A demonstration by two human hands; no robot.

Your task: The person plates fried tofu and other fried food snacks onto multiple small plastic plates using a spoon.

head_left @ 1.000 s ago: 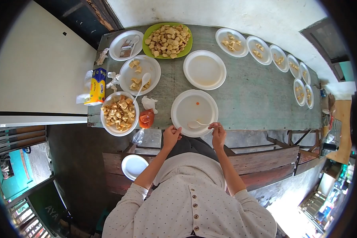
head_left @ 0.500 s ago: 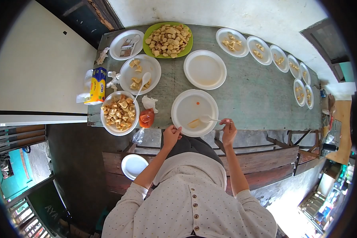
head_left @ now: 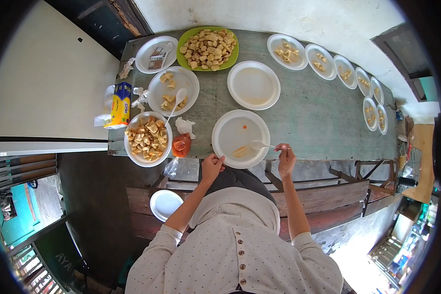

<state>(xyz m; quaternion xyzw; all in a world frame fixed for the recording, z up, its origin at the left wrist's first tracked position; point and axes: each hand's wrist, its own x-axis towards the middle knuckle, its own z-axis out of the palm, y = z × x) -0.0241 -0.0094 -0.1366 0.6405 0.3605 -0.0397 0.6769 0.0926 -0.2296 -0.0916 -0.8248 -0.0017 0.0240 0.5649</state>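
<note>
1 round, white, foam-like plate (head_left: 230, 137): your left hand (head_left: 212, 167) clamps its rim, presumably steadying it. 1 white plastic spoon (head_left: 259, 144): your right hand's (head_left: 286, 162) fingers pinch its handle.

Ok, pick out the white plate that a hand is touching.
The white plate with the orange spot, at the near table edge: the left hand is on its rim; no hand touches the rest.

A round white plate (head_left: 229, 128) juts past the table's (head_left: 323, 137) near edge, marked with an orange speck (head_left: 244, 127) and yellowish smear (head_left: 239, 152). A white spoon (head_left: 258, 144) spans its right rim, bowl inward, handle pointing right.
</note>
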